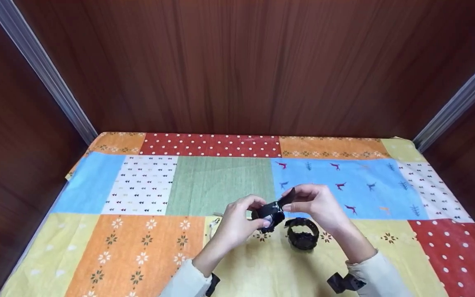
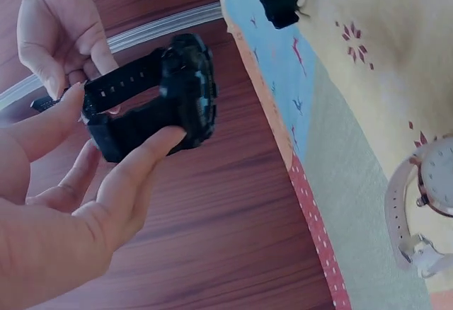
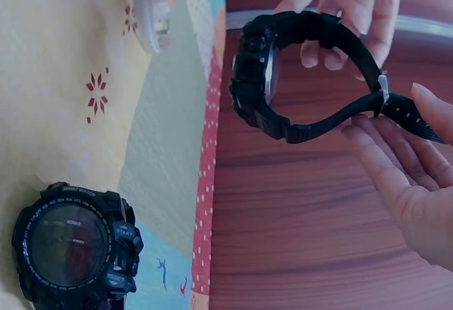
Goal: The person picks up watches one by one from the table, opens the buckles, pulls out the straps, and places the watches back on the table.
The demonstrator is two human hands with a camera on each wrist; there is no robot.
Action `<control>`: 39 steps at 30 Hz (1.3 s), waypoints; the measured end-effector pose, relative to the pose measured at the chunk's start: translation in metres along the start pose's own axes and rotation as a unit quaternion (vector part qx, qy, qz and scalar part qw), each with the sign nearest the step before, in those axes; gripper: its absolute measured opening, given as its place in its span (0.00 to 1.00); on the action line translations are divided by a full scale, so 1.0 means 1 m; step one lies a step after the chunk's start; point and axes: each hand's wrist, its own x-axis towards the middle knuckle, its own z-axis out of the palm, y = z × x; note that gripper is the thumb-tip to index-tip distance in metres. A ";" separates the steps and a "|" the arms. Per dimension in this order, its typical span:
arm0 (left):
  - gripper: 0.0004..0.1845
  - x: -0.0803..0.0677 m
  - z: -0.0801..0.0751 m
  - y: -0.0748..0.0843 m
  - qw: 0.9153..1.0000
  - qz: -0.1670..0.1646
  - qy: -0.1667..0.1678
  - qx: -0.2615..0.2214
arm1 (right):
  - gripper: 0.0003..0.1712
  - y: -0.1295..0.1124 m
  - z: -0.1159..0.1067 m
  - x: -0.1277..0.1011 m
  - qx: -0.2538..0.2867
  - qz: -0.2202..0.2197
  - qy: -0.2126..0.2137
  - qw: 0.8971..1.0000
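Observation:
A black wristwatch (image 1: 269,209) with its strap looped through the buckle is held up in front of me. My left hand (image 1: 238,220) grips it, thumb by the case and fingers around the strap. With thumb and fingers my right hand (image 1: 313,203) pinches the strap's free end, which sticks out past the metal buckle (image 3: 384,87). A second black watch (image 1: 303,240) stands on the cloth below my right hand; its round dial faces the camera in the right wrist view. Beside my left forearm lies a pale-strapped watch (image 2: 398,211) with a white dial, partly hidden in the head view.
A patchwork-patterned cloth (image 1: 221,181) covers the table. Dark wood panels (image 1: 237,66) rise behind it and at both sides, with metal strips (image 1: 52,78) in the corners. Black camera mounts (image 1: 344,283) sit on the wrists.

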 end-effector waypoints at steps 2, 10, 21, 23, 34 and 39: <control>0.16 0.000 0.001 -0.001 0.999 0.010 0.017 0.028 | 0.18 0.000 -0.001 0.000 -0.004 -0.001 0.002 1.000; 0.12 0.000 0.002 -0.004 0.997 0.030 0.048 0.061 | 0.19 0.002 0.001 0.000 -0.004 -0.011 -0.013 1.000; 0.12 0.001 -0.001 -0.005 0.996 0.037 0.046 0.060 | 0.22 0.006 0.000 0.003 -0.028 -0.033 -0.078 0.996; 0.12 0.001 -0.002 -0.005 0.996 0.042 0.047 0.059 | 0.22 0.006 -0.002 0.003 -0.035 -0.024 -0.094 0.995; 0.12 0.001 -0.004 -0.003 0.999 0.031 0.031 0.030 | 0.22 0.015 0.002 0.000 -0.036 -0.001 -0.096 0.995; 0.11 0.000 -0.004 -0.003 0.998 0.038 0.028 0.031 | 0.18 0.019 0.007 0.000 -0.043 -0.018 -0.089 0.995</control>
